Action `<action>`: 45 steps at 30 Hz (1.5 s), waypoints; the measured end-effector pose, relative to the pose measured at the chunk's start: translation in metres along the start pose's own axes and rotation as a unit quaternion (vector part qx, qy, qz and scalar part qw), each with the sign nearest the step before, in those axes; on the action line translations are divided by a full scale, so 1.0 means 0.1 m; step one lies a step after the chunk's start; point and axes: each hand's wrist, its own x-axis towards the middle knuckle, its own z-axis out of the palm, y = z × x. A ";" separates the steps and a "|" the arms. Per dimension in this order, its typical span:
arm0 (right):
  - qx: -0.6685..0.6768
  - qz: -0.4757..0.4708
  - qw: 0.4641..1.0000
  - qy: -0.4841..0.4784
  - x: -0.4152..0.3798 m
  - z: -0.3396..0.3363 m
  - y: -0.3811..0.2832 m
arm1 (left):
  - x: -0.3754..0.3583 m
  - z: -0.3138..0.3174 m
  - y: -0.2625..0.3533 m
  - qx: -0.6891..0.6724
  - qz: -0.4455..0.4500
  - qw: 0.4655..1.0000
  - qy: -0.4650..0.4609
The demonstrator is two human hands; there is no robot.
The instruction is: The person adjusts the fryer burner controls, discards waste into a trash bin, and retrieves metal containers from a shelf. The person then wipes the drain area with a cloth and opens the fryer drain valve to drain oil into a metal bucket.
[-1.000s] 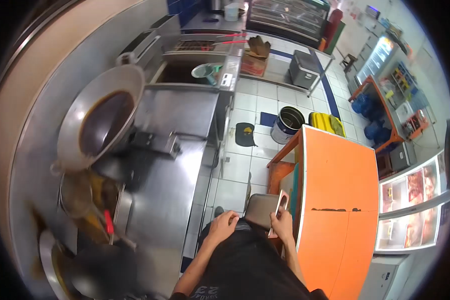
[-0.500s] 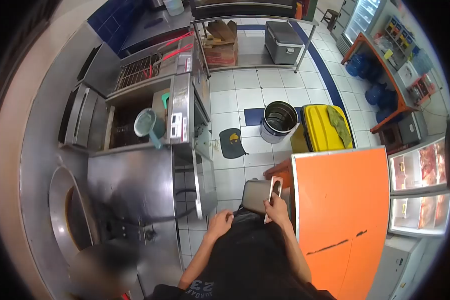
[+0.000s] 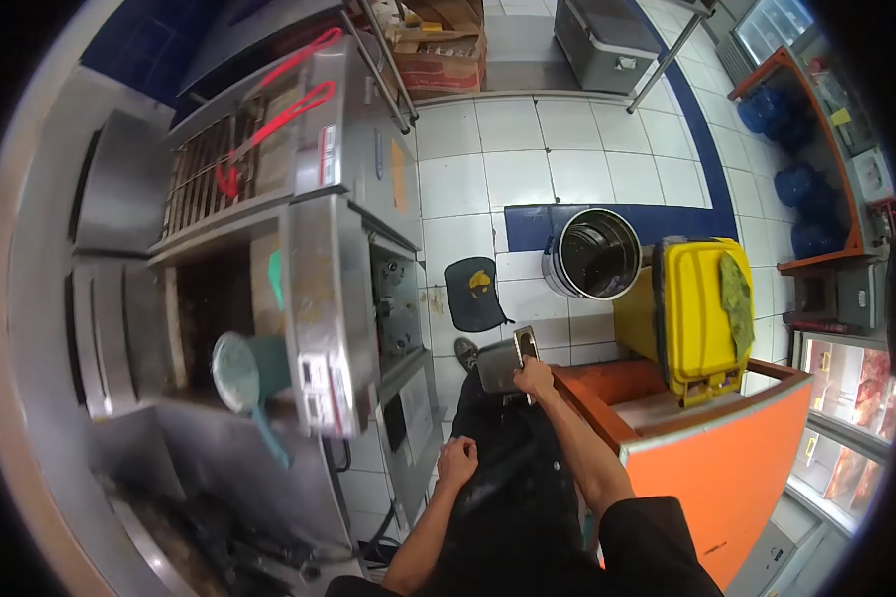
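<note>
My right hand [image 3: 536, 379] grips a metal tray [image 3: 503, 362] by its slotted handle end, holding it low in front of my legs beside the orange counter [image 3: 737, 463]. My left hand [image 3: 457, 462] hangs at my side, fingers curled in with nothing in them, close to the front of the steel fryer unit [image 3: 334, 298]. A teal jug [image 3: 252, 370] sits in the fryer well on the left.
A round metal bin [image 3: 597, 255] and a yellow lidded bin [image 3: 699, 311] stand on the white tile floor ahead. A dark mat [image 3: 474, 293] lies between them and the fryer. Fry baskets with red handles [image 3: 274, 109] sit further along. Blue water bottles [image 3: 796, 149] are at far right.
The view has swung forward along the aisle; the wok has left the picture. My right hand still holds the tray, now stretched further out. My left hand has dropped from the tray to my side.
</note>
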 end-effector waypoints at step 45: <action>0.250 0.283 0.924 0.058 1.66 0.68 1.56 | 1.43 0.43 0.21 0.085 -0.005 0.996 0.000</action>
